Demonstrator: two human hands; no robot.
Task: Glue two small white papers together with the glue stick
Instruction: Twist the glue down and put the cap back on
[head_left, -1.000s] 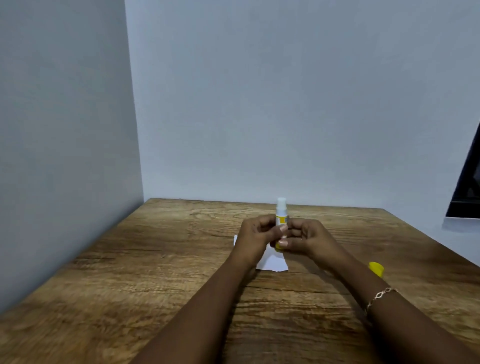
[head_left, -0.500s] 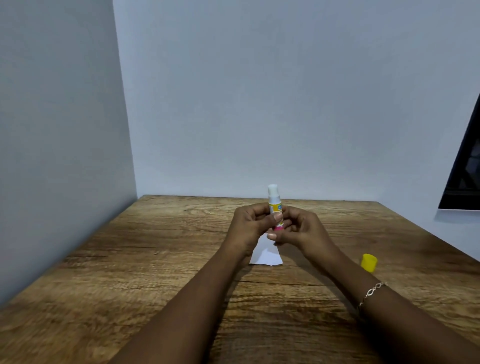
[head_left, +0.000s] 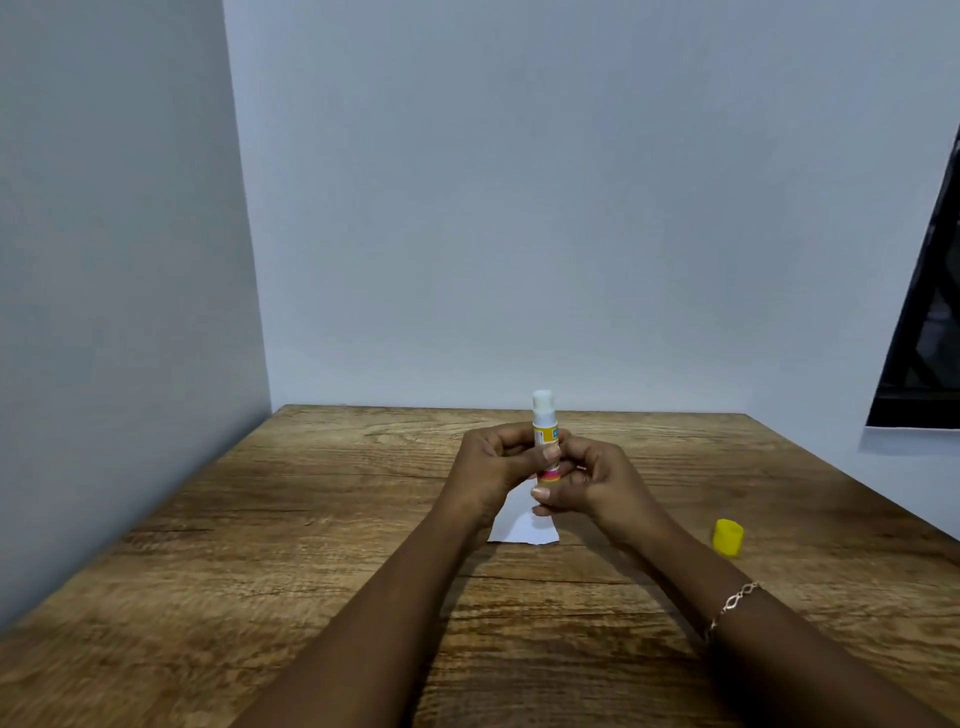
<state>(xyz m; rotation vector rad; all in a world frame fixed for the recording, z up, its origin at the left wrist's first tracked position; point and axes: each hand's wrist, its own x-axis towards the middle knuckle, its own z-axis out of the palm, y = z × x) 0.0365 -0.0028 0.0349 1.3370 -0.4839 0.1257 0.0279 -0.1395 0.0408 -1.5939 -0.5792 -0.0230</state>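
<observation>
An uncapped glue stick (head_left: 543, 422) with a yellow and pink label stands upright above the table, its white glue tip showing at the top. My left hand (head_left: 493, 467) grips its body and my right hand (head_left: 592, 483) pinches its lower end. Under both hands a small white paper (head_left: 522, 527) lies flat on the wooden table (head_left: 291, 519); most of it is hidden, and I cannot tell whether it is one sheet or two. The yellow cap (head_left: 728, 537) rests on the table to the right of my right wrist.
Pale walls close the table in at the left and at the back. A dark window frame (head_left: 924, 312) shows at the far right. A thin bracelet (head_left: 732, 605) circles my right wrist.
The glue stick stays held upright in both hands. My view has shifted slightly, and the fingers at the stick's base have moved a little.
</observation>
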